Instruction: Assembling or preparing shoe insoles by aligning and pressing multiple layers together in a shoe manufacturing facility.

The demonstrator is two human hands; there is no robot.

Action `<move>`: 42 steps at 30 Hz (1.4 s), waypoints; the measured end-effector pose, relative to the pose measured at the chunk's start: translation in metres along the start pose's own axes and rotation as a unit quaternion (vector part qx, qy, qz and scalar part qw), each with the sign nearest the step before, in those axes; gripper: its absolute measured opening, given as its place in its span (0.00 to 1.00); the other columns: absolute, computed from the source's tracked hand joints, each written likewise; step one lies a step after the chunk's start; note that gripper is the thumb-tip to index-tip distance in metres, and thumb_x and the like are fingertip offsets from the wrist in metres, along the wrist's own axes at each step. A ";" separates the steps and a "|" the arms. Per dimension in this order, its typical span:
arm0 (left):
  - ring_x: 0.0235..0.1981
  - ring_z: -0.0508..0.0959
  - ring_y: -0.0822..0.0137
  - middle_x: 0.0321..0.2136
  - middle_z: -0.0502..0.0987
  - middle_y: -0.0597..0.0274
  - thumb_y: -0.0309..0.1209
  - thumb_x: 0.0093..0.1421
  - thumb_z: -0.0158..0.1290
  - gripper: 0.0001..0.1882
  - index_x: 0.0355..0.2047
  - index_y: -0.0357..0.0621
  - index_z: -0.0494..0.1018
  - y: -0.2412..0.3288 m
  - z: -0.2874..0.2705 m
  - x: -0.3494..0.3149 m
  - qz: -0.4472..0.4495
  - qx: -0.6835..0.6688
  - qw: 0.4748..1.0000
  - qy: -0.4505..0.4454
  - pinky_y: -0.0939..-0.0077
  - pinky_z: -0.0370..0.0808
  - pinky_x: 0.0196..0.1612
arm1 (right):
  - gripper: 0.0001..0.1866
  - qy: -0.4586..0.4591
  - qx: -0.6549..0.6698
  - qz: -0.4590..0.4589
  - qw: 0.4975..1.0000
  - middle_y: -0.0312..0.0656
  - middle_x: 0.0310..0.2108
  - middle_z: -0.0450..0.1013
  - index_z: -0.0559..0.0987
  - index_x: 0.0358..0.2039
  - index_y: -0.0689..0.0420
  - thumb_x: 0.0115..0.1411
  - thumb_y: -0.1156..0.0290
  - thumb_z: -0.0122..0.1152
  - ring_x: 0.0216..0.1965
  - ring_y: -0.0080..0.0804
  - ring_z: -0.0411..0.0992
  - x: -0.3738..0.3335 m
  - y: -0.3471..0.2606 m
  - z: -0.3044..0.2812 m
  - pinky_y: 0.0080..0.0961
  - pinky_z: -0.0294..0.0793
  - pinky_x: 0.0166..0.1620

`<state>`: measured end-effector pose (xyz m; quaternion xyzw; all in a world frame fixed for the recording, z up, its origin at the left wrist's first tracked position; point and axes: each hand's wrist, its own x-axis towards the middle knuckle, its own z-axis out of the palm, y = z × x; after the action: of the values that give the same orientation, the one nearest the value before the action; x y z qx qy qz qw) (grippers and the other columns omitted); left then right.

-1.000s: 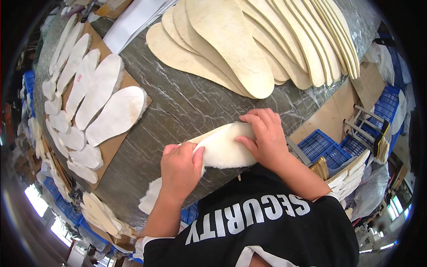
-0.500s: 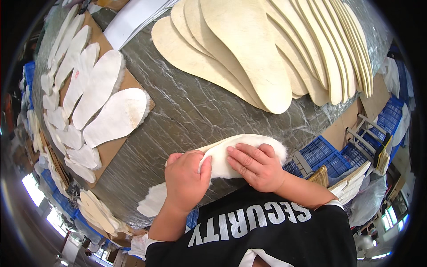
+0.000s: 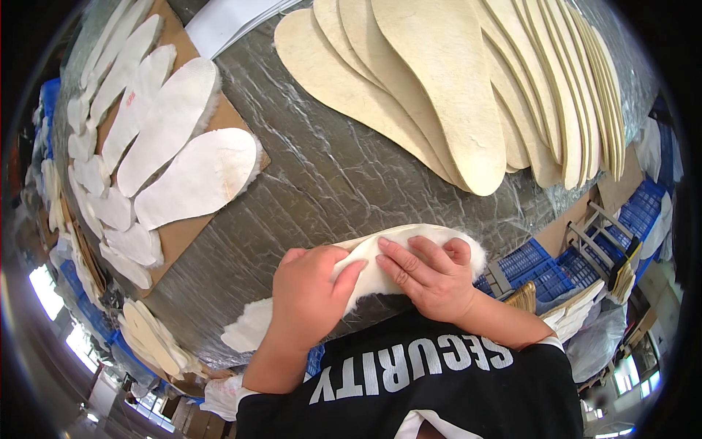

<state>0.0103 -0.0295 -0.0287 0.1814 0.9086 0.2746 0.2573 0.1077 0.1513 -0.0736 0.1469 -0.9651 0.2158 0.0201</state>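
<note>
Head view: insole (image 3: 374, 282) over shiny table (image 3: 307, 183) near crates (image 3: 530, 263).

Blue crates (image 3: 524, 263) and a ladder-like frame (image 3: 611, 220) stand near a clear plastic bag (image 3: 597, 342).

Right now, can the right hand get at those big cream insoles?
Probably yes: the right hand is on the fluffy insole, but nothing seems to block its way to the cream insoles.

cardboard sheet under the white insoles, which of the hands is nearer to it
Left. The left hand is to the right of the cardboard sheet, apart from it; the right hand is farther right, on the fleece insole.
</note>
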 end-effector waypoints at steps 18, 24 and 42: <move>0.27 0.76 0.54 0.25 0.77 0.54 0.27 0.52 0.58 0.05 0.27 0.40 0.76 -0.030 -0.007 -0.006 -0.044 -0.018 0.999 0.014 0.67 0.71 0.33 | 0.26 -0.027 -0.065 -0.008 0.997 0.30 0.47 0.67 0.75 0.51 0.33 0.48 0.62 0.56 0.42 0.28 0.63 0.011 -0.011 0.001 0.37 0.52 0.44; 0.26 0.77 0.58 0.25 0.78 0.56 0.26 0.51 0.59 0.06 0.30 0.38 0.76 -0.034 -0.008 -0.010 -0.028 0.014 0.999 0.017 0.69 0.72 0.32 | 0.28 -0.059 -0.105 0.007 0.993 0.31 0.43 0.65 0.75 0.53 0.32 0.47 0.64 0.55 0.41 0.31 0.63 0.018 -0.020 0.003 0.40 0.52 0.44; 0.26 0.73 0.76 0.27 0.75 0.62 0.19 0.54 0.56 0.04 0.31 0.31 0.74 -0.068 -0.017 -0.031 -0.152 -0.220 0.963 0.031 0.83 0.70 0.30 | 0.18 -0.038 0.101 -0.133 0.985 0.38 0.55 0.68 0.79 0.43 0.57 0.51 0.67 0.57 0.53 0.34 0.66 0.038 -0.041 0.019 0.28 0.65 0.43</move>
<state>0.0131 -0.1043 -0.0450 -0.0291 0.8501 0.4310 0.3013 0.0836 0.0977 -0.0698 0.2836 -0.9102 0.3017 -0.0033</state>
